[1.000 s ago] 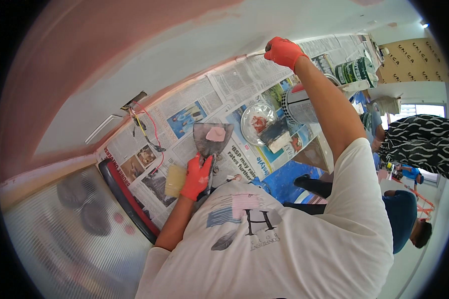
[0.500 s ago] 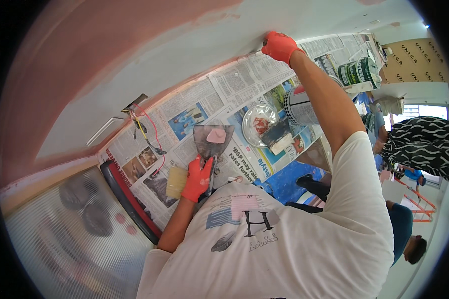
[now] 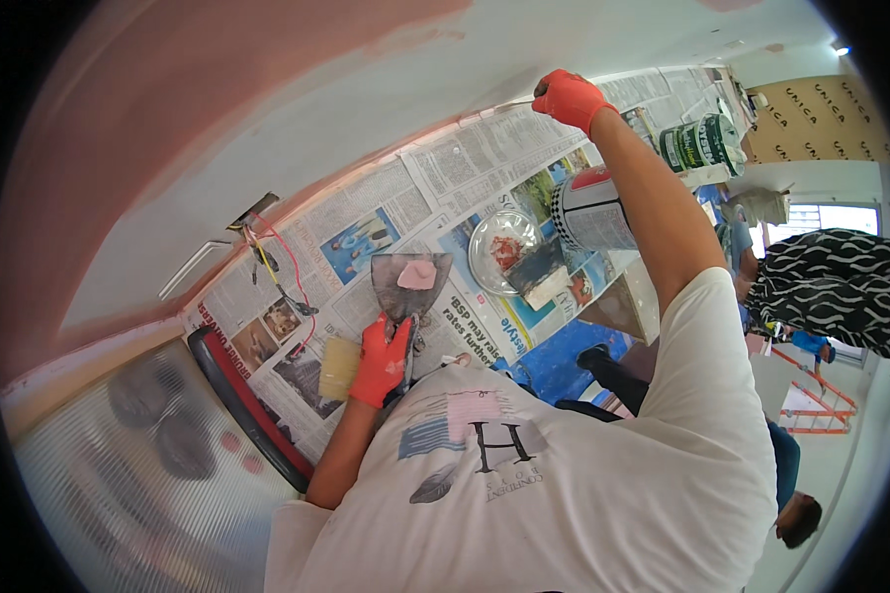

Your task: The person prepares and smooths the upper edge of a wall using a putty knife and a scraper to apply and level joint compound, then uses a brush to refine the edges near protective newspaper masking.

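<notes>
At the left edge I see a ribbed translucent panel (image 3: 143, 455), then loose wires (image 3: 263, 259) hanging from an opening in the wall. Newspaper (image 3: 361, 203) covers the surface along the wall's foot, most likely to catch drips. A pale-bristled brush (image 3: 339, 368) shows just beside the gloved left hand (image 3: 379, 362); I can't tell whether any finger touches it. That hand is wrapped around the handle of a wide scraper (image 3: 401, 296), blade pointing away and roughly level, I'd judge so that the pink lump (image 3: 417, 275) stays on it as on a small palette. Next comes a round shiny plate (image 3: 477, 240) smeared with reddish paste (image 3: 505, 253), a dark blade (image 3: 534, 265) with a white part lying against its right side. Farther over, low at the wall, the gloved right hand (image 3: 572, 102) is curled closed on a thin tool (image 3: 514, 104), only its pale end showing, held near the wall's base. Below it stands a large can (image 3: 588, 215), and beyond the forearm a green container (image 3: 702, 146); what either holds I can't see.
</notes>
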Motion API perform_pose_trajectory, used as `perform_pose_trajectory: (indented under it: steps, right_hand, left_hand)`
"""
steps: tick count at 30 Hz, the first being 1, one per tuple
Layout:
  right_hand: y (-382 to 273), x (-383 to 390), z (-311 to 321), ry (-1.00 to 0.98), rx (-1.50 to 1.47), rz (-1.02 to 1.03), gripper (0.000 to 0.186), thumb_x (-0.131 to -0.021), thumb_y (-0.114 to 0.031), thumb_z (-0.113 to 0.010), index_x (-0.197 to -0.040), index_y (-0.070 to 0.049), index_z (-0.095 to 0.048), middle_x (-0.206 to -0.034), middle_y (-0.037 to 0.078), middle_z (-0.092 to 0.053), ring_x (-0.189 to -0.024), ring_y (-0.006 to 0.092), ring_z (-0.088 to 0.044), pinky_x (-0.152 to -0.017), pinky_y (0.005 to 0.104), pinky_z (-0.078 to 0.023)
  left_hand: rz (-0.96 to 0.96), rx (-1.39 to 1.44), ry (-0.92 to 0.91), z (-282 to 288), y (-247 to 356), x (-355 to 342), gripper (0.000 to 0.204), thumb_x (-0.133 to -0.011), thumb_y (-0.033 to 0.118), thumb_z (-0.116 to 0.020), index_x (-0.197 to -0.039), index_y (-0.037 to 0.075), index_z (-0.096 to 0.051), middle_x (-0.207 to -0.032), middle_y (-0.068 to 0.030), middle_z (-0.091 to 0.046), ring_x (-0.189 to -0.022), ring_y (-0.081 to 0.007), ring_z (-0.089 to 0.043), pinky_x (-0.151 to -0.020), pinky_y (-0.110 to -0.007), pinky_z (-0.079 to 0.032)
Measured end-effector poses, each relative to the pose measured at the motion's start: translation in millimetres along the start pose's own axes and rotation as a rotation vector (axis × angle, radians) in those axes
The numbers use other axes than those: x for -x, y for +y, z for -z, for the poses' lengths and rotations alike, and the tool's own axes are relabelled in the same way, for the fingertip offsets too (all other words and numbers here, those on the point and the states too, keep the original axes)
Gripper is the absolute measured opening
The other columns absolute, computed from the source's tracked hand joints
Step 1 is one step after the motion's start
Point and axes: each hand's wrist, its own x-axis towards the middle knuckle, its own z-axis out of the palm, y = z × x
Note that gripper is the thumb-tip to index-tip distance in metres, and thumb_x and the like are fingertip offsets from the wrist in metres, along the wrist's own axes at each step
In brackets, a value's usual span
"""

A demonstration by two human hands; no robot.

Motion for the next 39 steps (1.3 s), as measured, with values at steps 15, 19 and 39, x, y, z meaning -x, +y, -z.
perform_pose_trajectory:
  steps: [15,19,39]
  right_hand:
    - [-7.8,-0.8,9.7,0.061,0.013,0.007,0.033,-0.078,-0.031,-0.064,-0.104,-0.011,-0.069,-0.112,0.013,-0.066,-0.110,0.0304,-0.059,-0.093,0.0396,-0.047]
    - [-13.7,71.7,51.4,0.113,-0.053,0.107,0.036,-0.082,-0.030,-0.060,-0.109,-0.006,-0.066,-0.107,0.015,-0.068,-0.105,0.0326,-0.062,-0.091,0.0397,-0.049]
    - [45.9,342.5,28.0,0.037,-0.473,0.679,0.035,-0.086,-0.008,-0.061,-0.120,-0.005,-0.060,-0.112,0.012,-0.063,-0.088,0.0203,-0.064,-0.075,0.0302,-0.052]
  left_hand:
    - [-0.122,-0.179,0.026,5.0,-3.1,4.4,0.050,-0.084,0.010,-0.056,-0.134,0.003,-0.053,-0.132,-0.0295,-0.045,-0.109,-0.0407,-0.049,-0.095,-0.045,-0.041]
    - [0.412,0.783,-0.024,13.3,5.7,-10.6,0.040,-0.091,0.023,-0.056,-0.126,0.005,-0.054,-0.100,-0.0181,-0.055,-0.080,-0.0294,-0.056,-0.070,-0.039,-0.046]
    - [-0.391,0.124,-0.413,99.7,105.4,-50.4,0.043,-0.086,0.010,-0.058,-0.129,0.004,-0.058,-0.127,-0.0237,-0.055,-0.117,-0.0381,-0.052,-0.104,-0.041,-0.038]
